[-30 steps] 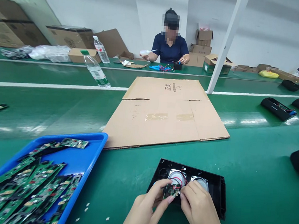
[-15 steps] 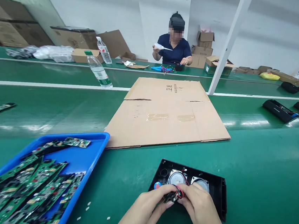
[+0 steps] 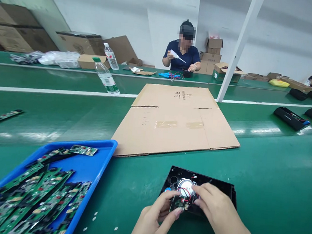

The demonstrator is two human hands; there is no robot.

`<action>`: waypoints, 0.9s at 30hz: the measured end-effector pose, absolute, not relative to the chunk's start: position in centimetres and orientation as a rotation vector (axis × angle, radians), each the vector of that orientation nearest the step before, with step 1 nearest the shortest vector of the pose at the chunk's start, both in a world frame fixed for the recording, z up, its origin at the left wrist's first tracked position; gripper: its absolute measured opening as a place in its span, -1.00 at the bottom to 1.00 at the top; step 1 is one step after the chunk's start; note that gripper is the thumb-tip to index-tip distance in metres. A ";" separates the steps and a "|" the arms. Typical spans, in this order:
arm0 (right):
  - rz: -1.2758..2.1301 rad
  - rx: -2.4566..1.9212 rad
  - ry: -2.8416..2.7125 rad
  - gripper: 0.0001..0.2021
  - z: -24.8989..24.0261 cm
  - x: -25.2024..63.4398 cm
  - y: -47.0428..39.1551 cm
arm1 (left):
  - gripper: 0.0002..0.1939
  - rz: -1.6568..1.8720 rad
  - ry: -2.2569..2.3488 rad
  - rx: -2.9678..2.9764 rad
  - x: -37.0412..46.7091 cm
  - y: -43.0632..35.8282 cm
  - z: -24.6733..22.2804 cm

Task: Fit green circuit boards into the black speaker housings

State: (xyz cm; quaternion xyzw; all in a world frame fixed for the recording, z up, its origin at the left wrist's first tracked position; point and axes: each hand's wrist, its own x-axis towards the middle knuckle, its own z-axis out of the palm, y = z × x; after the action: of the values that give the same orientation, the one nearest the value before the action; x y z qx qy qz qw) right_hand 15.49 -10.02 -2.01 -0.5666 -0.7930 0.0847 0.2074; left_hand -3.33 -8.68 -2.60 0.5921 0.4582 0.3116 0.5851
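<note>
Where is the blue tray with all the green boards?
The blue plastic tray sits at lower left on the green table, beside the flat brown cardboard sheet.

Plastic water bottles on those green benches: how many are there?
2. One clear plastic bottle with a green cap lies tilted on the middle green belt; another clear bottle with a red label stands farther back by the brown cardboard boxes. More may be hidden.

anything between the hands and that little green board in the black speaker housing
Nothing visible. The left hand already pinches the small circuit board at its near edge, and the right hand rests on the red wires beside it, inside the black housing. The right hand covers the housing's right half.
</note>
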 end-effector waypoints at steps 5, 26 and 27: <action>-0.515 -1.387 -2.507 -0.89 -1.8 16.8 -5.8 | -0.68 0.821 1.107 1.272 -3.1 -9.1 -3.2; 0.854 -1.180 -2.076 -0.88 -1.7 19.4 -10.2 | -0.74 0.761 1.095 1.302 -1.3 -8.4 -1.9; 0.948 -1.322 -1.961 -0.90 -1.7 19.0 -10.3 | -0.74 0.761 1.097 1.308 -1.2 -8.3 -1.9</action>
State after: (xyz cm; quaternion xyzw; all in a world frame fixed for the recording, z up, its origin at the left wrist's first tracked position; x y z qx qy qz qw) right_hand 18.99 -10.28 -1.67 -0.4961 -0.7359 0.3560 0.2927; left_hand -1.16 -8.32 -1.87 0.5629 0.4719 0.3276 0.5943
